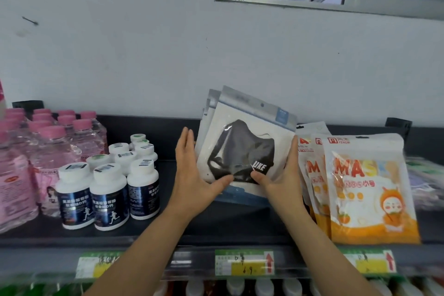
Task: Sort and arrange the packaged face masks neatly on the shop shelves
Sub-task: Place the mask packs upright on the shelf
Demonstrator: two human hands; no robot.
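Flat left hand [192, 170] and right hand [281, 175] flank mask packet [242, 127].

Bare forearms; left grip [192, 173] and right grip [281, 175] bare too.

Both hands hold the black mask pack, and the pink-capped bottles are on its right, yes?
No. In the head view the pink-capped bottles stand left of the black mask pack, not right. The left hand and right hand do hold it.
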